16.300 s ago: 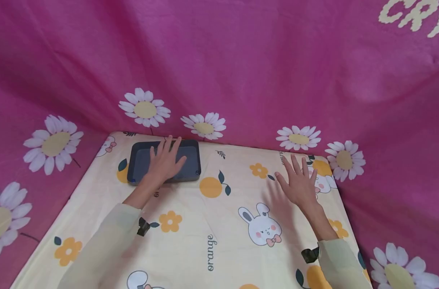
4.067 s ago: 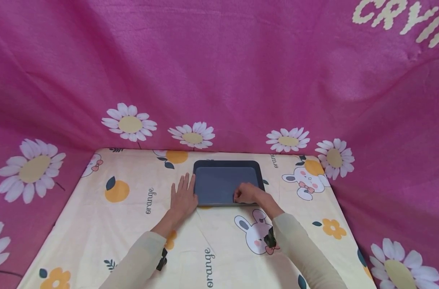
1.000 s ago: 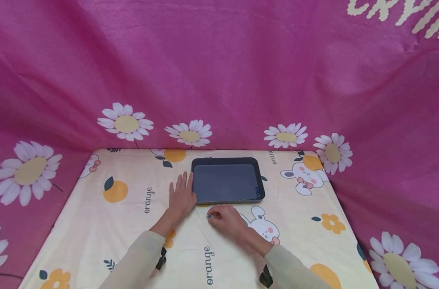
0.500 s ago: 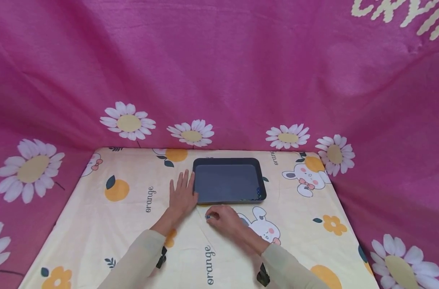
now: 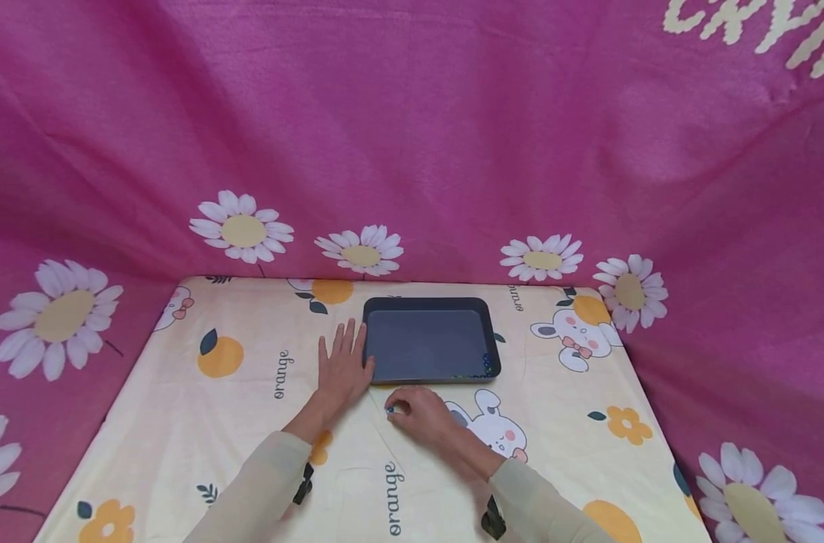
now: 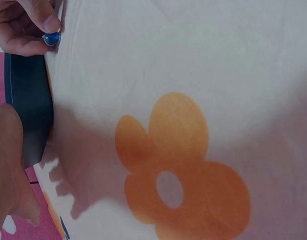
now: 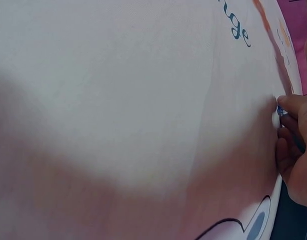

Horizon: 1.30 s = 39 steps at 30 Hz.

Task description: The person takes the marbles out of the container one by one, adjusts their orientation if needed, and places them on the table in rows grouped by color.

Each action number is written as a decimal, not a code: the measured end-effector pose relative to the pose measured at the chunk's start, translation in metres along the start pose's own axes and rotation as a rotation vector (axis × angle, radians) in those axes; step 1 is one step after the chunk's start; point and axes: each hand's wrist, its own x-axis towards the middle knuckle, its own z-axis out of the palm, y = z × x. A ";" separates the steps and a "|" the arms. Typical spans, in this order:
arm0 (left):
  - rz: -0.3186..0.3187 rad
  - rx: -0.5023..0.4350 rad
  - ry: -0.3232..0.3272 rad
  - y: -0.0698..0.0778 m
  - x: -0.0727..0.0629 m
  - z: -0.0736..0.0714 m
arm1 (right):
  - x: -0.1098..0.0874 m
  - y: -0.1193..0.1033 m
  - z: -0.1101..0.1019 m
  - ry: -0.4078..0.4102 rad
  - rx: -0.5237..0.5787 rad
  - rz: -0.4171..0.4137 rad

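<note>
In the head view a dark grey rectangular tray point(image 5: 425, 343) lies on the cloth-covered table. Several small blue and green marbles point(image 5: 486, 366) have gathered in its near right corner. My left hand point(image 5: 342, 368) rests against the tray's left side, its fingers straight. Just in front of the tray's near edge, my right hand point(image 5: 417, 411) pinches a glossy blue marble point(image 6: 52, 38) between thumb and fingertip, close over the cloth. The right wrist view shows this marble point(image 7: 281, 110) mostly hidden by the fingers.
The cloth point(image 5: 249, 437) is cream, printed with oranges, flowers and rabbits. A pink curtain point(image 5: 412, 136) with daisies stands behind the table and along both its sides.
Long before, the tray lay at the back left; it now sits near the middle. The right hand, earlier inside the tray, has come out in front with a marble. Over the last second, little moves.
</note>
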 end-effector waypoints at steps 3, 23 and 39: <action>-0.001 -0.003 0.005 0.000 0.000 0.000 | 0.000 0.001 -0.001 0.001 0.013 0.001; -0.003 0.007 0.007 0.002 -0.001 -0.002 | 0.009 0.028 -0.089 0.144 0.033 0.132; -0.013 -0.032 -0.006 0.003 -0.001 -0.003 | 0.019 0.080 -0.139 -0.089 -0.352 0.104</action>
